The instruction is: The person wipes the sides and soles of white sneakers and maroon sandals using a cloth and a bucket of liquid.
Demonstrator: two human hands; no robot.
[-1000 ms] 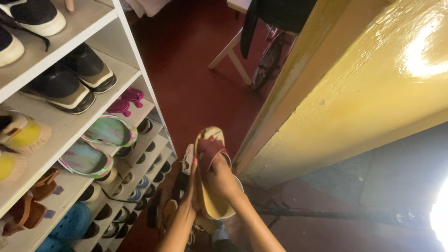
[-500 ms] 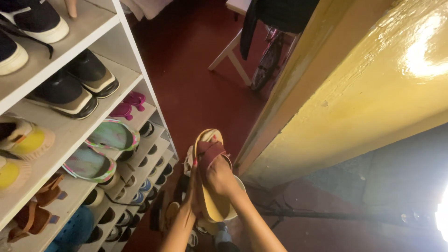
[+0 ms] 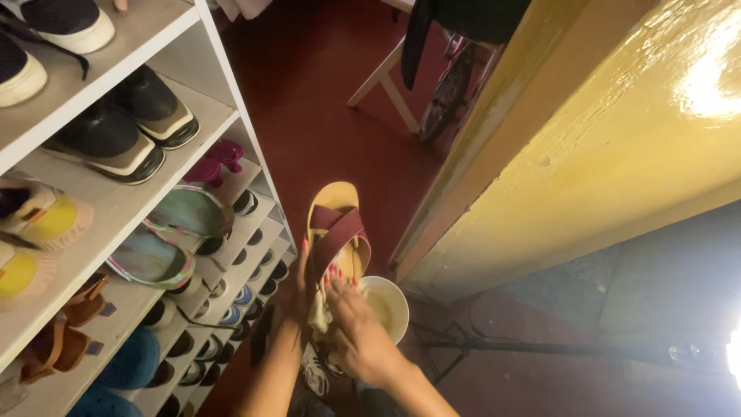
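Note:
A sandal (image 3: 337, 224) with a tan sole and crossed maroon straps is held up over the dark red floor, toe pointing away from me. My left hand (image 3: 296, 287) grips its left edge near the heel. My right hand (image 3: 353, 323), nails painted red, lies over the heel end and presses a pale cloth (image 3: 318, 313) against the sole. A white bowl (image 3: 392, 306) sits just below and to the right of the sandal, partly hidden by my right hand.
A white shoe rack (image 3: 224, 85) fills the left side, holding dark sneakers (image 3: 123, 131), patterned flip-flops (image 3: 185, 212) and small pink sandals (image 3: 216, 158). A yellow wall (image 3: 587, 147) rises on the right. White chair legs (image 3: 382, 77) and a bicycle wheel (image 3: 448, 93) stand farther off. Black tripod legs (image 3: 494, 347) cross the floor.
The sandal has risen and shifted slightly left. My right hand slid from the straps down to the heel end, and the white bowl shows more.

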